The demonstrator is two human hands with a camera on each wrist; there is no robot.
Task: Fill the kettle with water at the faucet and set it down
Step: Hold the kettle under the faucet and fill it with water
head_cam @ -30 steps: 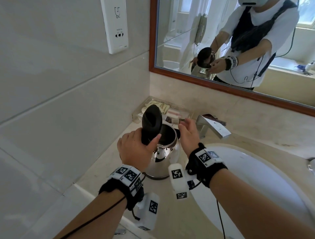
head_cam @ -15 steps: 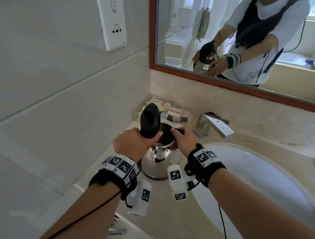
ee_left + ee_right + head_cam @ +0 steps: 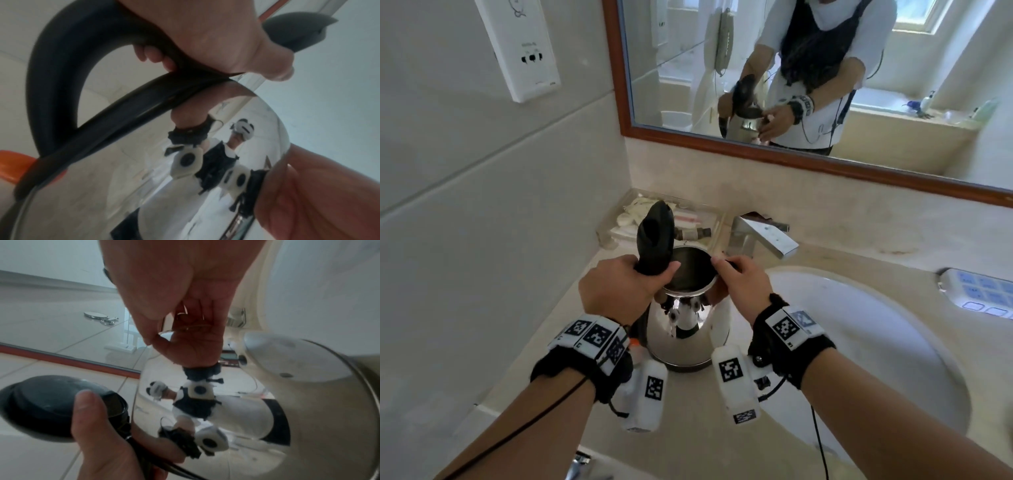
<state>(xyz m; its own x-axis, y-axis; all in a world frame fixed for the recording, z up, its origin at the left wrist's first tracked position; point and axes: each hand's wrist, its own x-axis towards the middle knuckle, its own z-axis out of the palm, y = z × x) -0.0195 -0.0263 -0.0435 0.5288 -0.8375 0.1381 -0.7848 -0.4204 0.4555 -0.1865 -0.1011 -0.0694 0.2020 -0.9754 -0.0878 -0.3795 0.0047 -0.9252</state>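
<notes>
Left hand [image 3: 616,291] grips the kettle [image 3: 688,325] handle, right hand [image 3: 743,287] pinches its rim, centre frame; tilting toward the faucet [image 3: 763,236] might swing the lid [image 3: 655,236] shut.

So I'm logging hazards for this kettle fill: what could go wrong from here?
1. The lid stands open, apparently held by the left hand that grips the handle; if the thumb slips, it could drop shut.
2. The right hand touches only the kettle rim, so the polished body might slip or tip on lifting.
3. The faucet spout juts close beside the kettle, so swinging it towards the basin could knock it.
</notes>
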